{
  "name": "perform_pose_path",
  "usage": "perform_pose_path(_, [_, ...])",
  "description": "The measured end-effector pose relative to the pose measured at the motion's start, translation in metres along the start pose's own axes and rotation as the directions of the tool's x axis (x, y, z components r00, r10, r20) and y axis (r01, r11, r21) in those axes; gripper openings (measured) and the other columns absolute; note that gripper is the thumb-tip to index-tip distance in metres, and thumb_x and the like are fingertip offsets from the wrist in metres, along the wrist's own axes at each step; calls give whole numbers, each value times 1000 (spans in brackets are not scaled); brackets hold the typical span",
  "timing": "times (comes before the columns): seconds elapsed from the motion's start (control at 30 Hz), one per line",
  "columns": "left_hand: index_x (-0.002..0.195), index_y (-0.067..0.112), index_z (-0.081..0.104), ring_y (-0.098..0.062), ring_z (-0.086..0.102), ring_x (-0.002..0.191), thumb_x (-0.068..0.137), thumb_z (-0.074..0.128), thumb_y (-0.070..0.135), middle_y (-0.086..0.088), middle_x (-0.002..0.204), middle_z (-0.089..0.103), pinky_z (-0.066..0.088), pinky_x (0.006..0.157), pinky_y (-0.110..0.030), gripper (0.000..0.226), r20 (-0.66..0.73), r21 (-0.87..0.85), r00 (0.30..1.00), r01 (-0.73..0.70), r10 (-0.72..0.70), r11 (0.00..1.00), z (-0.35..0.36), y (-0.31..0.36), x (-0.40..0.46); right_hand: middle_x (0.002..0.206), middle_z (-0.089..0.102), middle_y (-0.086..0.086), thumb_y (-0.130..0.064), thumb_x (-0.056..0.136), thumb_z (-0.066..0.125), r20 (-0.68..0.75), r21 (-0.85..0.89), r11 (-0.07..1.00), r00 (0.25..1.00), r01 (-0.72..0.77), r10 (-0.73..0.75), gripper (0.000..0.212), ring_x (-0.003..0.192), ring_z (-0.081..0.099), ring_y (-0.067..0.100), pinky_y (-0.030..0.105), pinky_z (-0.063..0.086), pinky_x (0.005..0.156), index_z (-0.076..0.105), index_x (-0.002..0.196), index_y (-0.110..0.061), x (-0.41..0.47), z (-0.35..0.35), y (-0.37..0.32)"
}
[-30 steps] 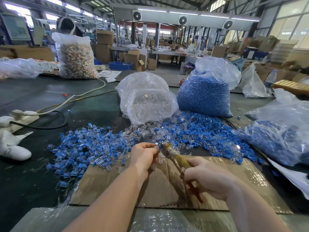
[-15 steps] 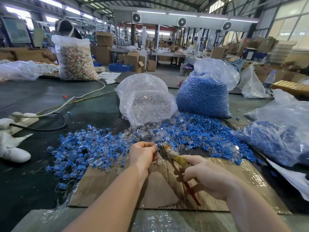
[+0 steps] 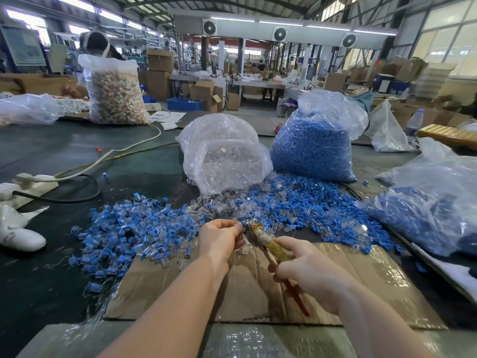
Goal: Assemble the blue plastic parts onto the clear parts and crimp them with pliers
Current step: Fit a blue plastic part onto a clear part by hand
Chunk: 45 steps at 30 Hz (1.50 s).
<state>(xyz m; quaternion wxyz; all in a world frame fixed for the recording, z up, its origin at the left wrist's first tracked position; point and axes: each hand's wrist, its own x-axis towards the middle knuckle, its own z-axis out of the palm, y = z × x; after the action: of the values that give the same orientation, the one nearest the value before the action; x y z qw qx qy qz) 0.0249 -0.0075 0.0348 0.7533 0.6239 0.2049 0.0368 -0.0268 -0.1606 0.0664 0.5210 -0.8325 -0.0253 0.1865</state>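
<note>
My left hand [image 3: 220, 240] pinches a small blue and clear part [image 3: 242, 224] at its fingertips. My right hand [image 3: 307, 270] grips the taped handles of the pliers [image 3: 268, 245], whose jaws meet the part. A heap of joined blue and clear pieces [image 3: 131, 228] lies to the left. Loose blue parts [image 3: 322, 205] and clear parts [image 3: 219, 205] are spread behind my hands. Both hands hover over a sheet of cardboard [image 3: 258, 288].
A bag of clear parts [image 3: 224, 156], a bag of blue parts [image 3: 313, 148] and another blue-filled bag [image 3: 433, 202] ring the work spot. A power strip with cables [image 3: 33, 179] and white gloves [image 3: 18, 228] lie at left. A person [image 3: 95, 45] stands behind a far sack [image 3: 116, 96].
The pliers' jaws have stayed at the part held by my left hand; both hands shifted only slightly. My right hand's grip on the handles looks a little tighter.
</note>
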Motion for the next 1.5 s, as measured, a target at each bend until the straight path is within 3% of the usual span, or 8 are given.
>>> perform_pose_path(0.17, [85,9,65,-14,60,61,85,62,2,-7,74,65,52,55,-23,8,-36,58,998,-52,54,997,-5,0,0,71,69,7,21,71,53,-5,355,934,999,-34,38,57,54,62,17,23,45,45,59,112,-16,1,-2,4])
perform_pose_path(0.33, [93,20,66,-3,54,67,91,57,16,3,89,65,41,56,-15,10,-90,620,878,-319,469,717,-33,3,15,90,62,1,4,76,61,-419,-186,982,905,-11,-69,49,68,59,14,26,49,57,56,118,-21,11,-8,27])
perform_pose_path(0.47, [108,29,68,-18,51,86,94,51,25,-1,102,63,40,77,-35,22,-89,896,773,-212,628,389,-63,4,30,118,56,3,-29,83,67,-588,-459,848,806,-264,-67,49,111,49,24,46,41,98,48,128,-32,16,-21,49])
perform_pose_path(0.6, [111,36,65,-18,42,94,94,52,22,3,105,57,32,82,-36,26,-93,962,805,-80,586,262,-79,-1,38,130,49,4,-50,85,59,-629,-554,743,773,-375,-78,50,123,39,25,44,33,101,44,131,-35,16,-24,63])
perform_pose_path(0.87, [111,27,65,-16,38,102,91,55,25,6,108,56,24,82,-29,23,85,928,743,-302,663,219,-52,-16,26,133,45,3,-56,90,45,-611,-649,624,787,-435,-86,46,125,39,24,41,33,101,41,130,-35,18,-23,63])
perform_pose_path(1.03, [125,34,54,-13,45,106,94,49,32,13,112,61,28,92,-31,32,226,928,800,-351,555,127,-32,-29,18,136,44,1,-55,89,46,-619,-680,570,778,-462,-107,44,127,37,24,45,28,105,41,127,-35,16,-19,56])
perform_pose_path(1.23, [120,33,56,-10,40,101,93,51,24,14,107,55,28,90,-27,30,260,902,753,-412,604,126,-15,-33,10,135,43,-10,-30,94,48,-518,-769,581,793,-267,-320,36,126,37,14,43,21,110,42,129,-34,32,-3,45])
perform_pose_path(1.5, [128,28,51,-7,37,111,95,47,30,12,118,49,31,103,-24,33,443,768,715,-614,541,182,-2,-55,7,123,51,-4,-10,93,39,-500,-755,604,819,-254,-281,31,120,41,20,46,23,109,49,119,-23,69,-9,29])
